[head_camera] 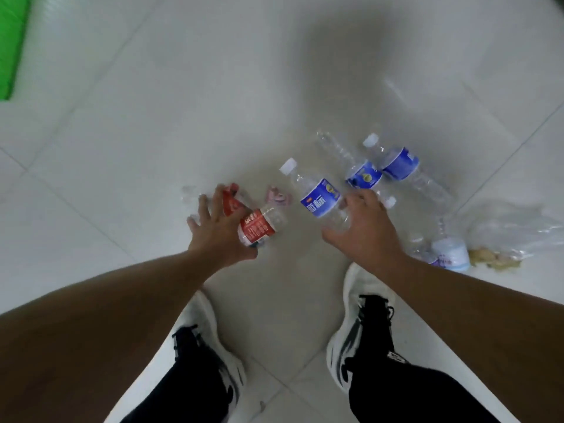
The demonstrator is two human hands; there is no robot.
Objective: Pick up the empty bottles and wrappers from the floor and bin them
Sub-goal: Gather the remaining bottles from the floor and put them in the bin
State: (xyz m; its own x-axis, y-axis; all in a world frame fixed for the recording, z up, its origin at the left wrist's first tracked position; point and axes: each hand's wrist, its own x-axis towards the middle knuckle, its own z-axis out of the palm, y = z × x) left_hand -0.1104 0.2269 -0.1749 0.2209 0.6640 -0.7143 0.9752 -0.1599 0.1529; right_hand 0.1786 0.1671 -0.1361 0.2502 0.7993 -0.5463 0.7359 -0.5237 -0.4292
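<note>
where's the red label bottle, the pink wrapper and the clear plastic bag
red-label bottle (258, 228): head view, on its red label
pink wrapper (278, 197): head view, its crumpled middle
clear plastic bag (506, 227): head view, its crinkled middle

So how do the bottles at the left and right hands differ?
The red-label bottle is gripped in the left hand; the blue-label bottle lies under the right hand, grip unclear. Only the blue one's white cap shows. Both are clear plastic and look empty.

Head-worn camera looks steeply down at the tiled floor (152, 132).
</note>
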